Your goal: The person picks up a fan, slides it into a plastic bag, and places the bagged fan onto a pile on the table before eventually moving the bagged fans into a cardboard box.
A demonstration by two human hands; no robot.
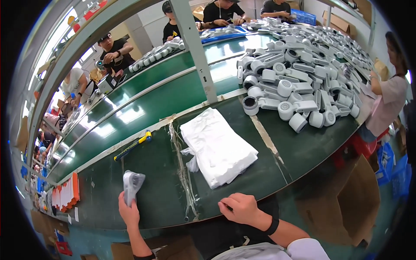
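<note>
Bare forearms (288, 236) come in over the near edge of a dark green worktop (156, 190), a black band (273, 226) around the right wrist. From where I'm standing, the worker's left hand (129, 212) is closed around the lower end of a wrapped device (133, 184), pale grey inside clear plastic, held up over the left part of the worktop. Near the front edge, the right hand (239, 209) has its fingers curled in; I can't tell whether anything small is tucked inside them. Between the two, a little farther back, lies a thick stack of white bags (219, 149), with a crumpled bit of clear plastic (192, 164) at its left side. Behind the wrapped device rests a yellow-and-blue tool (133, 146), slanting on the surface, and off to the left stands a row of orange-and-white pieces (66, 193). Over on the right, a big heap of grey devices (299, 82) with round heads spreads toward the back, a person (392, 86) in a pale top beside it, and an open cardboard box (346, 203) sits below the worktop's edge.
</note>
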